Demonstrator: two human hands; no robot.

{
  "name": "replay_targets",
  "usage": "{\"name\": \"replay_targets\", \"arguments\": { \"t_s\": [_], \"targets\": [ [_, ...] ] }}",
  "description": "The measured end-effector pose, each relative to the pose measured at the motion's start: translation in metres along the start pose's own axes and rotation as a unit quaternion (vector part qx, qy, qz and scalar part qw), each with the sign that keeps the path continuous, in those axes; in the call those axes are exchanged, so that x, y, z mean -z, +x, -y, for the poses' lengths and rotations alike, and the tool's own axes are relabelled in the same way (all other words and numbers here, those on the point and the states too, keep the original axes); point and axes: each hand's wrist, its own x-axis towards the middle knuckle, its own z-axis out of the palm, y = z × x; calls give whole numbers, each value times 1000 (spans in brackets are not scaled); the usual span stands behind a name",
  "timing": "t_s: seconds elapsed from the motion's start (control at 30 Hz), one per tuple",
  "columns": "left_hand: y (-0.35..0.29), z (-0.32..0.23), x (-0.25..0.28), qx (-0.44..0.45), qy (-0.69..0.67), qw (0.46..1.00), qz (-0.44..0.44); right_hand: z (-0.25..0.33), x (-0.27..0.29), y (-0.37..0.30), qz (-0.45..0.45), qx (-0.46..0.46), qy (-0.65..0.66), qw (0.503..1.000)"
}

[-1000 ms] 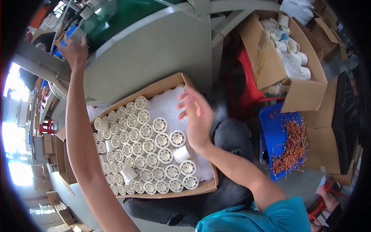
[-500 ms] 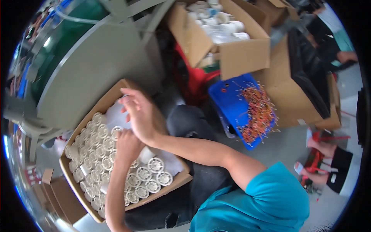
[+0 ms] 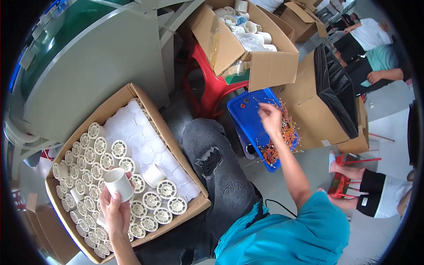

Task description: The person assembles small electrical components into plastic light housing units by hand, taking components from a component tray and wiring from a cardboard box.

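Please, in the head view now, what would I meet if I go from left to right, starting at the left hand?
Left hand holding a white cup → white cylinder on its side → ripped dark trouser knee → right hand at the blue tray → black liner

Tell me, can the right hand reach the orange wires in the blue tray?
Probably yes: the right hand is over the blue tray, close to the orange wires, and nothing seems to block it.

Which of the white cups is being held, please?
The white cup in the left hand, held above the lower-left carton; the other cups around it rest inside that carton.
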Motion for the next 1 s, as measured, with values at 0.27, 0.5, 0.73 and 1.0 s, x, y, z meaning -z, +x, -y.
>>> {"name": "replay_targets", "arguments": {
  "t_s": [0.27,0.5,0.73,1.0],
  "targets": [
    [3,7,-4,33,-18,999,13,-4,32,25,87,104,-328,935],
    [-7,6,-1,4,-41,999,3,-31,22,36,60,109,-213,969],
    [-8,17,22,67,-38,997,-18,19,42,26,-86,19,-95,992],
    [-21,19,26,14,204,978,30,188,-72,-70,123,385,98,910]
  ]
}}
